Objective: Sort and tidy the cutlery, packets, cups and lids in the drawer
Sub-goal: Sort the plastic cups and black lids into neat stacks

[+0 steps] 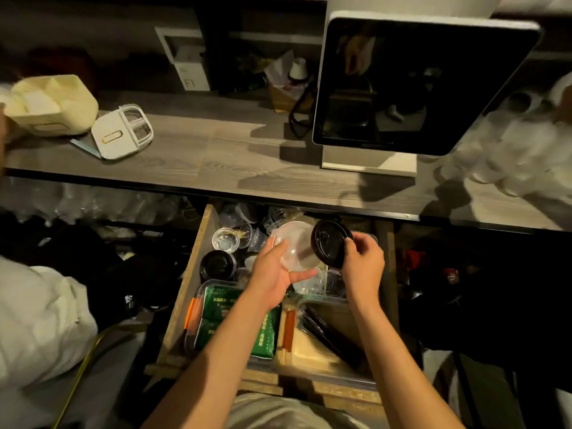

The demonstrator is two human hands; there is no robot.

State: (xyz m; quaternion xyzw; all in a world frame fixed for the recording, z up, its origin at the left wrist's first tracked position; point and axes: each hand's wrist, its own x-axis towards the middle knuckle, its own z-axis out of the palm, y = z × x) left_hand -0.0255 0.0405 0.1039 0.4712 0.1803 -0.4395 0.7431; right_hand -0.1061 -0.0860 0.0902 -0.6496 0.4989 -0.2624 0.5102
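Observation:
Over the open wooden drawer (185,292), my left hand (272,274) holds a clear plastic lid (294,246) between thumb and fingers. My right hand (362,261) grips a black round lid (329,243) by its right edge, tilted up just right of the clear one. Below them lie a stack of black lids (216,264), a clear cup (225,239) and more clear cups at the drawer's back. A clear tub at the front left holds green packets (229,317). A second tub holds black cutlery (328,335).
A grey wooden counter (216,156) runs above the drawer, with a screen on a white stand (418,85), a white box (122,131) and a cream container (52,103). Clear cups (501,156) are piled at the right. White cloth (37,320) lies at the left.

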